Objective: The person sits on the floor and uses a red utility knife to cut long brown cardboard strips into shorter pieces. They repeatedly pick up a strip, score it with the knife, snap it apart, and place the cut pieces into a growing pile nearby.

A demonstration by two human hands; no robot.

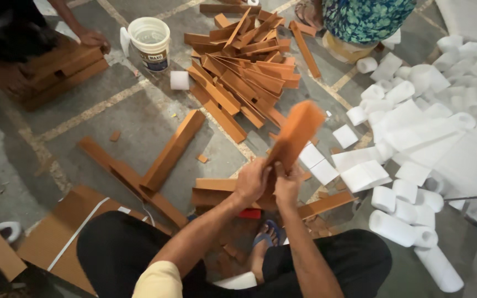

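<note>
Knees in dark trousers [139,248] nearest; both hands clamp one orange cardboard strip [296,132].
Left hand [251,181], right hand [286,185] fingers closed round its lower end, strip raised above floor pile [244,66]; probably mid-folding, next needs firm crease.

The person wore black trousers [117,248] and a pale yellow short sleeve [158,281] on the left arm, with both forearms bare. A blue flip-flop sandal [269,234] was on one foot. The left hand [251,182] and right hand [286,185] carried no gloves, rings or watch.
</note>
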